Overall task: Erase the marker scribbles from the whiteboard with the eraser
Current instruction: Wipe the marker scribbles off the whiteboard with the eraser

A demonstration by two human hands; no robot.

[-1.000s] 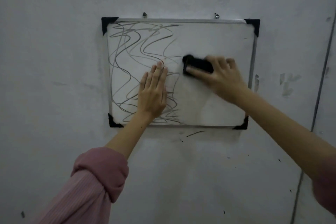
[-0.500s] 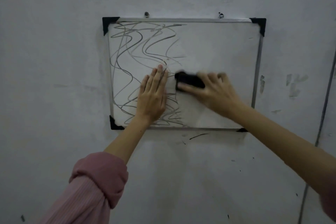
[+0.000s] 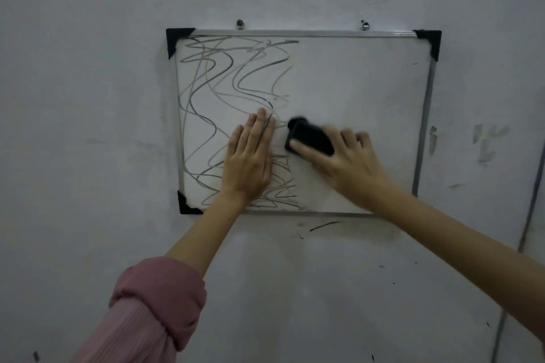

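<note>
A small whiteboard (image 3: 354, 74) with a metal frame and black corner caps hangs on a grey wall. Grey marker scribbles (image 3: 224, 85) cover its left half; the right half is wiped white. My left hand (image 3: 250, 159) lies flat on the board over the lower scribbles, fingers together. My right hand (image 3: 348, 162) grips a black eraser (image 3: 309, 137) and presses it on the board just right of my left fingertips, at the edge of the scribbled area.
Two screws (image 3: 240, 23) hold the board at its top edge. Stray marker streaks (image 3: 324, 225) mark the wall below the frame. A thin cable (image 3: 528, 215) runs down the wall at the far right.
The eraser in my right hand has gone down and to the left across the board's middle, close to my left fingers. My left hand has stayed flat in place.
</note>
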